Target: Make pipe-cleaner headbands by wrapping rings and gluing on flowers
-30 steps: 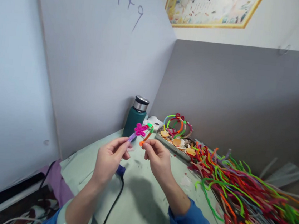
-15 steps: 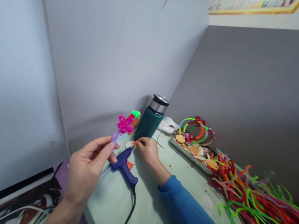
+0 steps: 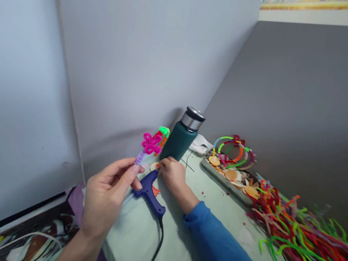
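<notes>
My left hand (image 3: 112, 190) is closed in a pinch on the pale purple stem of a pink pipe-cleaner flower (image 3: 151, 144), held above the table. My right hand (image 3: 172, 174) rests low by the nozzle of a dark blue glue gun (image 3: 150, 195), its fingers pinched together; what is between them, if anything, is hidden. A small pale round piece (image 3: 154, 166) with an orange spot lies beside these fingertips. Behind the flower shows a red, orange and green pipe-cleaner piece (image 3: 164, 132), partly covered. The glue gun lies on its side, its cord running toward me.
A teal bottle (image 3: 179, 139) stands just behind my right hand. To the right, a tray (image 3: 227, 186) holds shells and pipe-cleaner rings (image 3: 234, 152). A heap of coloured pipe cleaners (image 3: 306, 242) covers the right of the pale green table (image 3: 193, 237). Walls rise behind and at right.
The view has turned a little, so the scene sits slightly further right. Both hands keep nearly the same poses, the left still on the flower's stem and the right by the nozzle.
</notes>
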